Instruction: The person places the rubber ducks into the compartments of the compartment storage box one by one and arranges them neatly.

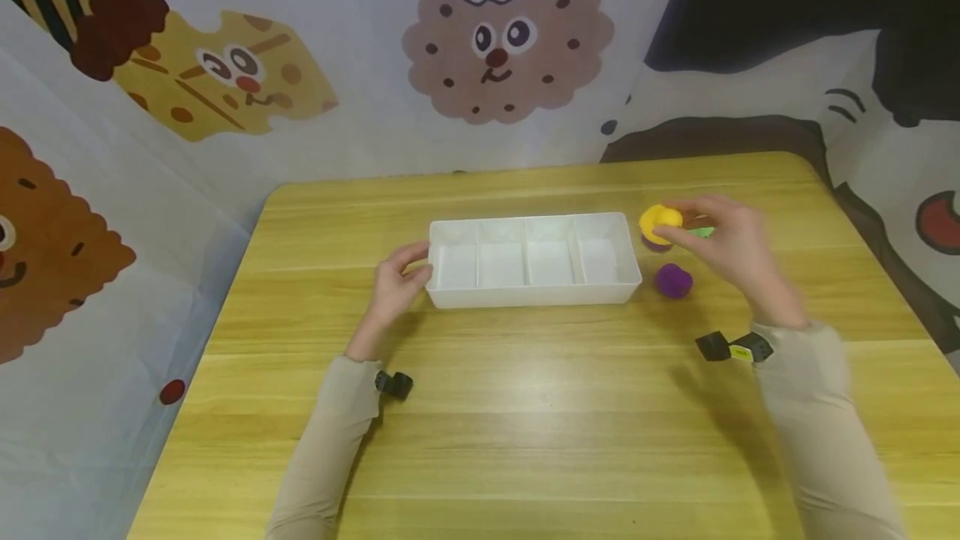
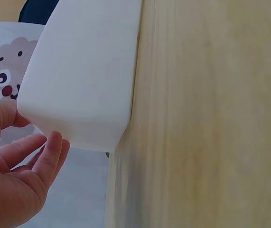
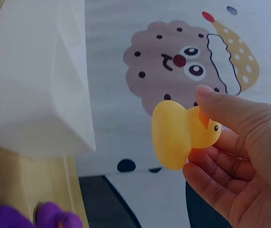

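Note:
A white box [image 1: 534, 297] with several compartments in a row stands on the table. My left hand [image 1: 395, 280] holds its left end; in the left wrist view the thumb is at the rim and the fingertips [image 2: 54, 137] touch the outer end wall. Beyond the box's right end, my right hand [image 1: 731, 244] pinches a yellow rubber duck [image 3: 171, 135] between thumb and fingers, above the table. A purple duck [image 1: 674, 282] sits below that hand. Another purple toy [image 1: 656, 246] is partly hidden by the yellow duck, and a green thing [image 1: 703, 232] is mostly covered by the hand.
The wooden table [image 1: 480, 440] ends just behind the box, where a cloth [image 1: 360, 148] printed with cartoon food hangs. Each wrist carries a small black camera. Inside the box, the dividers [image 1: 527, 261] stand upright.

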Demonstrator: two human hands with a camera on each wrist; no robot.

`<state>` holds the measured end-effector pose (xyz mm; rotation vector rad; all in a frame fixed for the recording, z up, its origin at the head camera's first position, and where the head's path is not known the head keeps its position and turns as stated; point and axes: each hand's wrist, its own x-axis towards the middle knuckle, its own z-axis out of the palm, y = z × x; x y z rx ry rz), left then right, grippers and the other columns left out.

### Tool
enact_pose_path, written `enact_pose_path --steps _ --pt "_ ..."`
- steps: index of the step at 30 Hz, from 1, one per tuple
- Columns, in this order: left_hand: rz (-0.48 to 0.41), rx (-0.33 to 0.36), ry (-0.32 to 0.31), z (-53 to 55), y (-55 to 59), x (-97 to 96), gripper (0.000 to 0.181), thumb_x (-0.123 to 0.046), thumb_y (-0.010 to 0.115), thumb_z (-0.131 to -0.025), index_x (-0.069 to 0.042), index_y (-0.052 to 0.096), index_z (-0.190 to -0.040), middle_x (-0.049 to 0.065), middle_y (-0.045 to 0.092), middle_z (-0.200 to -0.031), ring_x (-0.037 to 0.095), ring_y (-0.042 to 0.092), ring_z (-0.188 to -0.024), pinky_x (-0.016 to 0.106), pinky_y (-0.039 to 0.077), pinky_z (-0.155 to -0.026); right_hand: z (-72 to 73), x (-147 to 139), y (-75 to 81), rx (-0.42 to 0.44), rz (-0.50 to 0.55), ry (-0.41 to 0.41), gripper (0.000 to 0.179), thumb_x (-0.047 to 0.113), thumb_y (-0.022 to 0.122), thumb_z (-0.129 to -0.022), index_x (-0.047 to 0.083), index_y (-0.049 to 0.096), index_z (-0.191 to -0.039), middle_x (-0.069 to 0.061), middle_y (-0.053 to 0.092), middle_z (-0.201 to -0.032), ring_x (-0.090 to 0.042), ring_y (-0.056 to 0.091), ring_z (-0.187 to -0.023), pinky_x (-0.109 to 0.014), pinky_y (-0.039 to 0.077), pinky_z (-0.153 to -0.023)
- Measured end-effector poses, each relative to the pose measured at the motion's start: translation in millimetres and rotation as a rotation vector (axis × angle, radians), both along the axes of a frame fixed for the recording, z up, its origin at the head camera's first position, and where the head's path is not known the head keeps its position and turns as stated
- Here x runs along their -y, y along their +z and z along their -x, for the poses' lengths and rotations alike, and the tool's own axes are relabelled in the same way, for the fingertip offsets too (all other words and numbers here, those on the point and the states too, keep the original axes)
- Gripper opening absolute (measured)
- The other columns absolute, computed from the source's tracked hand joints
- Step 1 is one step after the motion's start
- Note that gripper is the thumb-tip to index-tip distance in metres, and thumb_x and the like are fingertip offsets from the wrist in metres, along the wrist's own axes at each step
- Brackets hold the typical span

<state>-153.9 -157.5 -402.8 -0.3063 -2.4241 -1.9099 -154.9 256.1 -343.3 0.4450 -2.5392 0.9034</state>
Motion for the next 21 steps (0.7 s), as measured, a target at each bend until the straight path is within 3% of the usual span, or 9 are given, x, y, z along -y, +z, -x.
enact_pose_path --steps 3,9,11,16,20,21 --pt "0.003 -0.001 0.001 -0.1 -0.3 -0.1 0.035 0.015 0.053 -0.086 0.022 0.048 -0.12 0.038 0.046 -0.124 0.047 0.047 -0.116 0.039 0.049 -0.094 2.6 7.7 3.5 0.003 0.001 0.008 0.036 0.007 0.082 -0.07 -0.003 0.069 -0.102 -0.015 0.068 -0.089 -0.031 0.065 -0.074 -0.002 0.04 -0.065" --pt "-0.002 -0.017 -0.004 0.1 -1.0 0.4 0.035 0.015 0.053 -0.085 0.022 0.048 -0.12 0.039 0.046 -0.124 0.049 0.047 -0.116 0.042 0.049 -0.094 7.7 22.9 8.7 0.013 0.046 0.064 0.037 0.005 0.081 -0.07 -0.002 0.069 -0.105 -0.013 0.067 -0.09 -0.015 0.065 -0.075 -0.004 0.046 -0.063" --pt "0.0 -0.016 -0.004 0.0 -1.2 0.7 0.036 0.015 0.053 -0.085 0.022 0.048 -0.12 0.038 0.046 -0.124 0.048 0.047 -0.116 0.041 0.049 -0.094 8.9 28.1 10.9 0.022 0.066 0.092 0.038 0.004 0.081 -0.07 -0.002 0.068 -0.106 -0.012 0.066 -0.088 -0.004 0.063 -0.076 -0.004 0.047 -0.062" --pt "0.004 -0.005 -0.005 0.4 -2.0 1.4 0.036 0.014 0.053 -0.085 0.021 0.048 -0.121 0.038 0.046 -0.124 0.048 0.046 -0.117 0.042 0.049 -0.094 12.7 40.1 14.1 0.02 0.096 0.151 0.037 0.002 0.08 -0.071 -0.005 0.068 -0.105 -0.014 0.064 -0.088 -0.009 0.063 -0.077 -0.005 0.049 -0.064" --pt "0.009 -0.014 -0.009 1.1 -2.4 1.7 0.036 0.014 0.053 -0.085 0.021 0.048 -0.12 0.038 0.046 -0.124 0.048 0.047 -0.116 0.044 0.049 -0.094 17.4 49.1 14.5 -0.022 0.073 0.171 0.035 0.0 0.08 -0.07 -0.006 0.068 -0.102 -0.015 0.065 -0.087 -0.025 0.064 -0.076 -0.007 0.05 -0.066" --pt "0.009 -0.016 -0.01 1.2 -2.3 1.8 0.036 0.014 0.053 -0.085 0.021 0.048 -0.12 0.038 0.046 -0.124 0.048 0.047 -0.116 0.045 0.048 -0.094 18.4 51.4 14.6 -0.032 0.063 0.172 0.034 0.0 0.08 -0.07 -0.006 0.068 -0.102 -0.014 0.065 -0.086 -0.023 0.063 -0.075 -0.007 0.05 -0.067"
